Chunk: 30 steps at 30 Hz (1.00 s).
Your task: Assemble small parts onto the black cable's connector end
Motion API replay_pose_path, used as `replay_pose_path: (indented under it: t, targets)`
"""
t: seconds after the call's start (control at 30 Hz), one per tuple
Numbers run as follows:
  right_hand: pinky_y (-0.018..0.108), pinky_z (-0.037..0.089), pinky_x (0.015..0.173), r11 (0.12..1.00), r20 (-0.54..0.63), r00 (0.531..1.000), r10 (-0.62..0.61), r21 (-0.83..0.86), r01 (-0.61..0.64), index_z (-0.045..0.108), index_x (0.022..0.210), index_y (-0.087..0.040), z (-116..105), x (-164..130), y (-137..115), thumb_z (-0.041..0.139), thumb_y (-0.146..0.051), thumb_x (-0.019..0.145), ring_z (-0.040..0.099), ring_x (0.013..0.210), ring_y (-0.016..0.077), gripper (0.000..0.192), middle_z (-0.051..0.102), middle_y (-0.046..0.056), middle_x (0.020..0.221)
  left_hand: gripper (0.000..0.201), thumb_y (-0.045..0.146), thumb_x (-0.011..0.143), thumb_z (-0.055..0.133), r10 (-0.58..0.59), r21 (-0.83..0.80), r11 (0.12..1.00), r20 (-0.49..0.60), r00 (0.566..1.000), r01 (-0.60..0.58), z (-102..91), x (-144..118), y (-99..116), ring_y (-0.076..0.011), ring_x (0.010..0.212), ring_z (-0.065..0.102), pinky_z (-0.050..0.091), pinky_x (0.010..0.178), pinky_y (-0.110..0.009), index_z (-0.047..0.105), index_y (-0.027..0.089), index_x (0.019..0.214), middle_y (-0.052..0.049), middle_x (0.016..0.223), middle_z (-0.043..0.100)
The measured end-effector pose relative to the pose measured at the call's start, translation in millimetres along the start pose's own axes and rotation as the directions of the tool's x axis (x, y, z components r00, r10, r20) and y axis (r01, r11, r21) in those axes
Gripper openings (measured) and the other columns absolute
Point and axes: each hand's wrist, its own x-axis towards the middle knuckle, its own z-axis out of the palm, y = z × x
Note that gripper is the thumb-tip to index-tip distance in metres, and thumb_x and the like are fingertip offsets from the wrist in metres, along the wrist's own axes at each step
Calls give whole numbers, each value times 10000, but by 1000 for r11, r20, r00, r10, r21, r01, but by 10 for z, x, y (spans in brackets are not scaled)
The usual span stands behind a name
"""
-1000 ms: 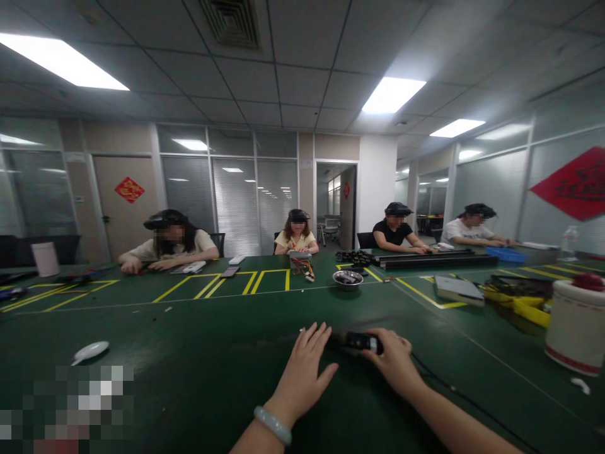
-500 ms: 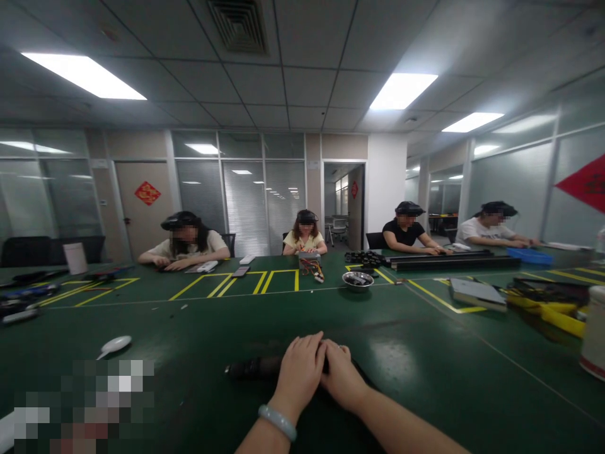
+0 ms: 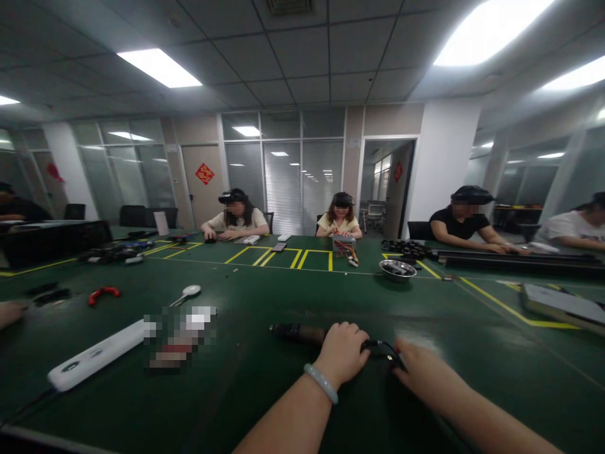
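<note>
Broadly, both hands clench a long black cylindrical tool (image 3: 302,332) on the dark green yellow-lined worktop (image 3: 425,302): left hand (image 3: 341,354), right hand (image 3: 420,375).

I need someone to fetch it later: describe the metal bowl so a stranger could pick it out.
On the long green table, look past the person's hands toward the yellow floor-style markings. The metal bowl sits just right of them, the only round, shiny silver dish there.
</note>
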Motion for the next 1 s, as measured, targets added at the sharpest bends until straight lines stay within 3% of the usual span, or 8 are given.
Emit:
replay_pose_path:
  t: [0.1, 0.17, 0.27, 0.33, 0.5, 0.63, 0.77, 1.0]
  targets:
    - [288, 405, 664, 999, -14, 999, 29, 20, -29, 602, 934, -176, 19, 18, -56, 539, -143, 802, 664, 819, 233, 149, 694, 86, 872, 242, 393, 885, 534, 17, -8, 1000, -9, 1000, -17, -13, 3, -12, -228, 1000, 552, 422, 863, -373, 621, 273, 1076, -27, 1035, 639]
    - [285, 394, 627, 997, -6, 998, 65, 30, -65, 615, 852, -173, 28, 32, -90, 561, -214, 813, 661, 779, 234, 79, 690, 91, 838, 238, 385, 882, 533, 25, -13, 1000, -11, 1000, -25, -24, 1, -22, -219, 987, 556, 426, 855, -363, 619, 277, 1075, -16, 1029, 641]
    - [292, 377, 569, 995, 19, 995, 94, 32, -95, 632, 774, -175, 25, 33, -130, 604, -427, 801, 656, 721, 255, 255, 686, 103, 780, 233, 358, 870, 538, 44, -23, 999, -17, 999, -44, -32, 2, -40, -208, 968, 562, 429, 846, -350, 621, 270, 1069, -10, 1019, 645]
    - [287, 365, 543, 996, 45, 996, 78, 35, -80, 644, 744, -179, 20, 34, -153, 606, -460, 788, 654, 682, 249, 287, 685, 100, 743, 230, 340, 862, 539, 57, -27, 998, -18, 998, -58, -32, 6, -52, -206, 958, 565, 432, 839, -347, 625, 266, 1062, -10, 1014, 648]
    - [253, 340, 508, 995, 155, 987, 39, 89, -53, 665, 666, -182, 50, 125, -150, 616, -266, 728, 636, 627, 201, 115, 684, 66, 670, 240, 341, 855, 543, 79, -29, 996, -9, 997, -80, -21, 21, -80, -205, 945, 572, 431, 834, -345, 635, 259, 1061, -18, 1003, 652]
    - [216, 350, 479, 941, 283, 958, -46, 334, -54, 677, 780, -181, 77, 229, -87, 606, -222, 705, 604, 579, 151, 111, 682, 25, 693, 242, 344, 859, 540, 95, -7, 995, 6, 995, -95, -17, 28, -92, -199, 950, 573, 431, 828, -337, 633, 259, 1065, -14, 994, 653]
    - [186, 378, 499, 840, 231, 965, -124, 542, -22, 640, 840, -166, 54, 278, -38, 583, -286, 772, 568, 568, 110, 149, 663, 10, 729, 248, 341, 852, 549, 125, 30, 992, 24, 992, -125, -16, 44, -102, -201, 943, 580, 431, 824, -335, 636, 246, 1064, -25, 992, 655]
    - [167, 332, 438, 766, 169, 984, -58, 639, -65, 595, 845, -162, 104, 389, 115, 515, -392, 849, 505, 496, 76, 244, 670, 20, 765, 267, 331, 869, 539, 153, 83, 985, 17, 988, -154, -33, 120, -94, -207, 967, 573, 434, 822, -334, 615, 242, 1108, -32, 1015, 646]
